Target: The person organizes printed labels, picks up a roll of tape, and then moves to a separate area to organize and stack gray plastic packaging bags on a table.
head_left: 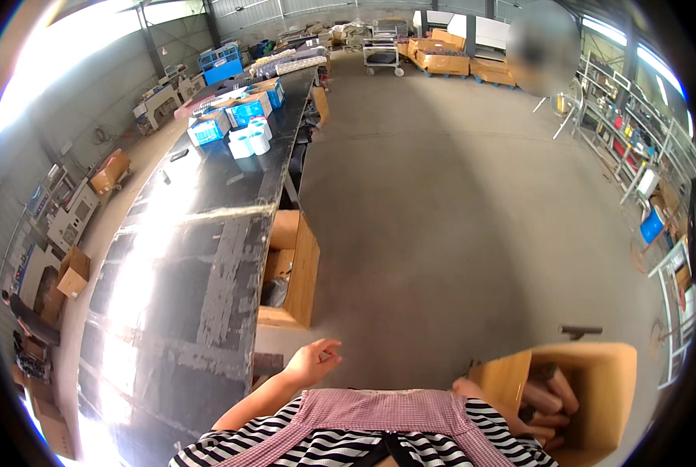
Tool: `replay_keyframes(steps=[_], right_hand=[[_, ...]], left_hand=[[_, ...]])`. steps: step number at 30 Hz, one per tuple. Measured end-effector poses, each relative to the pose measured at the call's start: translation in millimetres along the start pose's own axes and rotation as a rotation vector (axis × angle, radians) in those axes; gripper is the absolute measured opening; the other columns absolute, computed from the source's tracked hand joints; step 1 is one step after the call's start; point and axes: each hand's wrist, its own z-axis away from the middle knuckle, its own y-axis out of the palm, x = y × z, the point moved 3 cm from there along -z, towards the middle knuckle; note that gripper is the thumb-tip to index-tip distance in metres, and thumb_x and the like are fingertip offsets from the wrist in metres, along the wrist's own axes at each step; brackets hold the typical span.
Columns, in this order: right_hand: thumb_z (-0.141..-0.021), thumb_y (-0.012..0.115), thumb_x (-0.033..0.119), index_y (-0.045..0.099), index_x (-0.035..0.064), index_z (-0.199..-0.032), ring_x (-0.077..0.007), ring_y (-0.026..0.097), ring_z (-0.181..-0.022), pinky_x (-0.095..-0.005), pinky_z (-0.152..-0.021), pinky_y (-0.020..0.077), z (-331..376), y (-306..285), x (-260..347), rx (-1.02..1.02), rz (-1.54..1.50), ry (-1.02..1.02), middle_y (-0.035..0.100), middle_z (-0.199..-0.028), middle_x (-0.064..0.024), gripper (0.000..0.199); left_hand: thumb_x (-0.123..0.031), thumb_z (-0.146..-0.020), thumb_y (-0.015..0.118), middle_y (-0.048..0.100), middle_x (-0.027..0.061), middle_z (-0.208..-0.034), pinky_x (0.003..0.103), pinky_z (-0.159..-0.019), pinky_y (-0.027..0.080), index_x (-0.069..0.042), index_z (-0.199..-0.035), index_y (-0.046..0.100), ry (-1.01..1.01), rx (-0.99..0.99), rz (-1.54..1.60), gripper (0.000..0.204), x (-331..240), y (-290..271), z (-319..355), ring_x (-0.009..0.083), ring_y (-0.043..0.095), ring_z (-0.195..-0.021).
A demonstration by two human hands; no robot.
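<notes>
My left hand (314,363) hangs in the air just off the right edge of the long black table (200,335). Its fingers are loosely bent and apart, with nothing in them. Low on the right, my right hand (464,387) shows only in part beside the flap of an open cardboard box (616,389). Its fingers are blurred, and I cannot tell whether it touches the flap. Several brownish-pink rolls (562,389) lie inside that box. Another open cardboard box (305,272) stands against the table's side, with dark plastic (274,293) in it.
Blue-and-white cartons (248,109) and white rolls (250,140) stand on the table's far part. Metal racks (624,132) line the right side. A white trolley (382,56) and stacked cartons (439,61) stand at the back. A person (35,321) bends among boxes at far left.
</notes>
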Motion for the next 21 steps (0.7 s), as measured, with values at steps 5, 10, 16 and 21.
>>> replay_keyframes(steps=[5,10,16,21], right_hand=[[-0.092,0.071,0.023,0.064,0.0047,-0.12,-0.0254,0.07,-0.099,-0.0367,-0.086,0.0551,-145,-236,82,-0.577,-0.526,-0.278,0.073,-0.106,-0.0134,0.034],[-0.091,0.069,0.031,0.064,0.0065,-0.119,-0.0278,0.07,-0.1,-0.0388,-0.089,0.054,-252,-318,79,-0.464,-0.526,-0.377,0.073,-0.106,-0.0128,0.037],[-0.089,0.069,0.032,0.064,0.0073,-0.122,-0.0319,0.068,-0.104,-0.0407,-0.091,0.0534,-317,-373,-31,-0.073,-0.25,0.146,0.071,-0.111,-0.0172,0.041],[-0.089,0.068,0.031,0.064,0.0065,-0.121,-0.0342,0.067,-0.104,-0.0425,-0.09,0.0534,-421,-487,-53,-0.114,-0.439,0.322,0.07,-0.111,-0.0188,0.04]], left_hand=[[-0.028,-0.09,0.072,0.073,0.0109,-0.101,0.035,-0.079,0.056,-0.007,-0.129,0.062,-0.166,-0.035,-0.049,0.046,9,-42,-129,0.0231,0.071,-0.086],[-0.024,-0.089,0.072,0.073,0.0106,-0.104,0.035,-0.082,0.056,-0.007,-0.127,0.063,-0.059,0.036,0.022,0.043,28,-77,-319,0.0227,0.071,-0.088],[-0.025,-0.09,0.07,0.07,0.0121,-0.1,0.04,-0.08,0.055,-0.005,-0.124,0.063,0.241,0.115,-0.142,0.041,-109,-138,-586,0.0307,0.068,-0.09],[-0.022,-0.092,0.068,0.071,0.0107,-0.104,0.037,-0.078,0.055,-0.005,-0.127,0.061,0.431,0.191,-0.144,0.039,-184,-167,-803,0.0244,0.069,-0.088]])
